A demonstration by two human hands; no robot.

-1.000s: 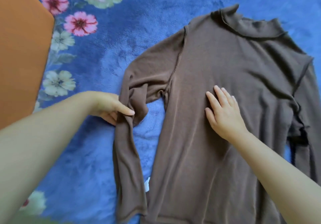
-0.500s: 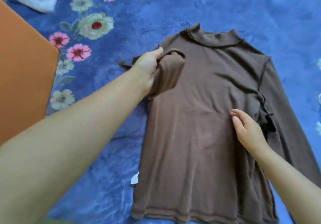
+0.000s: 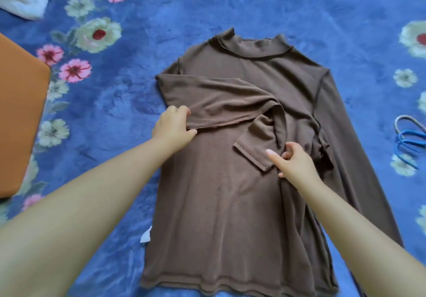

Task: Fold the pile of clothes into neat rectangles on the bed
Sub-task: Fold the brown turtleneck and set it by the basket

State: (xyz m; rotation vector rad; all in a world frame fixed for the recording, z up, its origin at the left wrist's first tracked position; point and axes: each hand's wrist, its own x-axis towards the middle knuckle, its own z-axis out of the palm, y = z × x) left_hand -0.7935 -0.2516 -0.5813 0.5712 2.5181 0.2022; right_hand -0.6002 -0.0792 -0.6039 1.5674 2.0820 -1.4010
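Shirt point(image 3: 219, 204): brown, flat on blue floral bed point(image 3: 253, 1), under both hands
Left hand point(image 3: 174, 127): pinching folded sleeve point(image 3: 214, 99) edge
Right hand point(image 3: 294, 164): gripping fabric beside cuff point(image 3: 250, 157)

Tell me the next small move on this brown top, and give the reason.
Probably smooth the folded sleeve flat. It lies across the chest of the brown top but twists and bunches near its cuff. The left hand grips its lower edge and the right hand pinches fabric by the cuff. The other sleeve lies unfolded on the blue blanket.
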